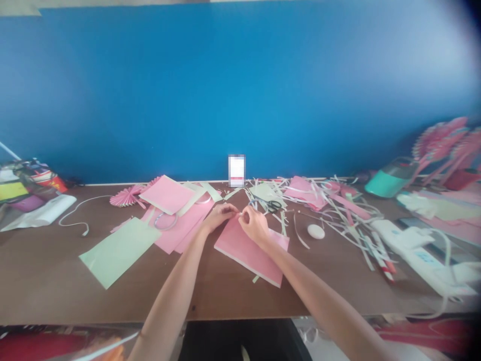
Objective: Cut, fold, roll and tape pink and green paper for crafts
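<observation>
A pink sheet or pad with pale edges (251, 250) lies at a slant on the brown table, partly under my right forearm. At its upper left corner my left hand (222, 214) has its fingers closed in a pinch, and what they hold is too small to make out. Close beside it, my right hand (253, 220) is also pinched, over the pink sheet, with something tiny and pale at the fingertips. Dark-handled scissors (273, 205) lie just beyond my right hand among pale paper strips (282, 220).
Pink sheets (169, 193), a pale green sheet (120, 253) and a pink paper fan (128, 195) lie left. To the right are a white oval object (316, 231), pens (383, 260), a power strip (417, 255) and a teal container (391, 179). A blue wall (188, 90) stands behind.
</observation>
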{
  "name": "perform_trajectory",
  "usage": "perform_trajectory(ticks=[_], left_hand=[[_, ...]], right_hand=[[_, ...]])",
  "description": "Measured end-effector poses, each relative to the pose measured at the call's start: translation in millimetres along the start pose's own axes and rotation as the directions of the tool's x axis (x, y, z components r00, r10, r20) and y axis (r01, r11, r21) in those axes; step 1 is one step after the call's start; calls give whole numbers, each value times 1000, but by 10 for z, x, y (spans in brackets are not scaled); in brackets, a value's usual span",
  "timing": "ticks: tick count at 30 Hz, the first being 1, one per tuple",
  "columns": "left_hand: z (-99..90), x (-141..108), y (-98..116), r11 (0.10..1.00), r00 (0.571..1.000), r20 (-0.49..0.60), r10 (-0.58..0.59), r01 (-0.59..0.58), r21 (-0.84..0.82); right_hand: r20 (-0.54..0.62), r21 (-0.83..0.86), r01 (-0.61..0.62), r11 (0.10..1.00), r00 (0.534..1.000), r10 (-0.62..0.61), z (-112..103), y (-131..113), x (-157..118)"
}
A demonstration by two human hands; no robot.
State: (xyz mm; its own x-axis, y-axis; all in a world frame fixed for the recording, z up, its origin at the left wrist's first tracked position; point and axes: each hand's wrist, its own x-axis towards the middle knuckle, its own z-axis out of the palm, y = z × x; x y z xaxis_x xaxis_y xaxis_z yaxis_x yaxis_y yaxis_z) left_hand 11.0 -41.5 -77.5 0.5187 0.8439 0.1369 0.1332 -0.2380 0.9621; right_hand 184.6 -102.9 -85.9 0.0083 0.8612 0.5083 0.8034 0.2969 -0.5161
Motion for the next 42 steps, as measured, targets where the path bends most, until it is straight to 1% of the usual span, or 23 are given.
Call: perform_trajectory(ticks=[3, 10, 14, 16, 18, 20, 23, 27, 29, 33, 36, 42], left_hand=[[10, 5, -8, 1000, 1000, -23, -5, 6, 28], [29, -19, 15, 999, 998, -59, -9, 13, 52], [27, -26, 40, 998, 997, -74, 13, -9, 60], [29, -29, 56, 997, 997, -73, 31, -26, 78], [37, -34, 75, 994, 997, -56, 50, -45, 95], [53, -41, 90, 991, 997, -13, 75, -73, 110], [88, -44, 93, 981, 995, 22, 98, -100, 165], [127, -30, 70, 962, 995, -52, 91, -74, 261], [137, -25, 64, 957, 992, -82, 100, -74, 279], [145, -22, 54, 974, 985, -121, 121, -95, 206], [145, -10, 21, 985, 986, -116, 118, -101, 141], [122, 10, -51, 988, 985, -129, 114, -99, 120]], right_hand=[[18, -10, -6, 1000, 1000, 6, 5, 6, -5], [9, -16, -6, 1000, 1000, 6, 19, 30, -21], [-4, -13, -12, 1000, 1000, 12, 1, 49, -11], [7, -3, -15, 1000, 1000, 15, -13, 53, -5], [46, 16, -7, 1000, 999, 6, -23, 50, -1], [85, 30, 8, 1000, 996, -11, -27, 41, -3], [103, 38, 25, 999, 994, -29, -21, 28, -10], [97, 57, 22, 998, 995, -27, 0, 36, -10], [94, 66, 11, 998, 995, -17, 14, 52, -4], [93, 120, -4, 993, 996, -8, 37, 89, 11], [87, 156, 3, 988, 996, -17, 47, 110, 16], [84, 177, 3, 984, 996, -18, 61, 144, 17]])
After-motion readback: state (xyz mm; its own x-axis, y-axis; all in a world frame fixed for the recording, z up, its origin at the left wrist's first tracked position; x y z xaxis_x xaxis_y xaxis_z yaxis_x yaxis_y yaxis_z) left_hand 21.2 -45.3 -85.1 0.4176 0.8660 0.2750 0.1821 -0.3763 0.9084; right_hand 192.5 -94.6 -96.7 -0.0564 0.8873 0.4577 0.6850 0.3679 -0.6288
